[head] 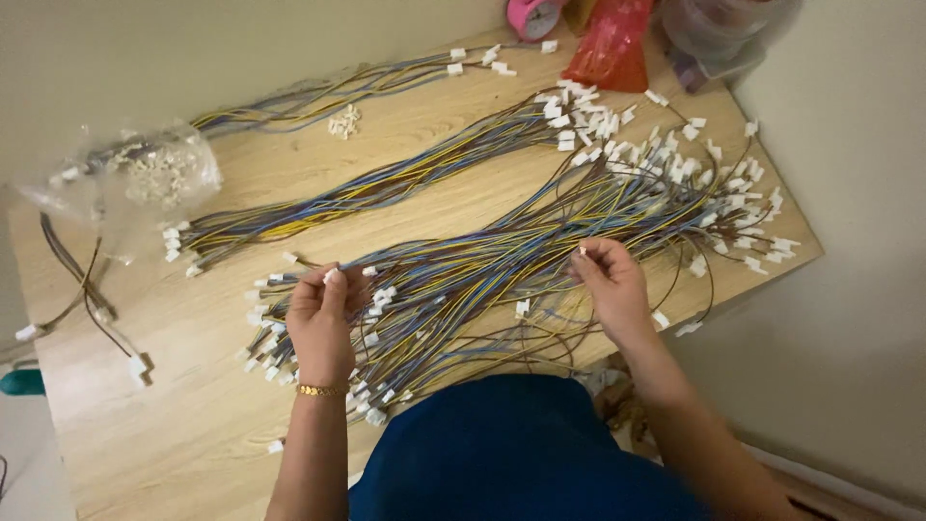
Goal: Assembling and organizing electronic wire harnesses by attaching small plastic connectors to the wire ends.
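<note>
A large heap of thin blue, yellow and brown wire harnesses (482,260) with small white plastic connectors lies across the wooden table (174,425). My left hand (320,318), with a gold bracelet at the wrist, pinches a white connector (331,276) at the left end of the heap. My right hand (610,285) pinches another small white connector (582,252) over the middle right of the heap. Both hands rest on the wires.
A clear plastic bag of white connectors (159,174) lies at the far left. Two more wire bundles (338,193) stretch behind. A red bag (610,48), a pink tape roll (531,14) and a clear container (723,34) stand at the far edge. Loose brown wires (92,299) lie left.
</note>
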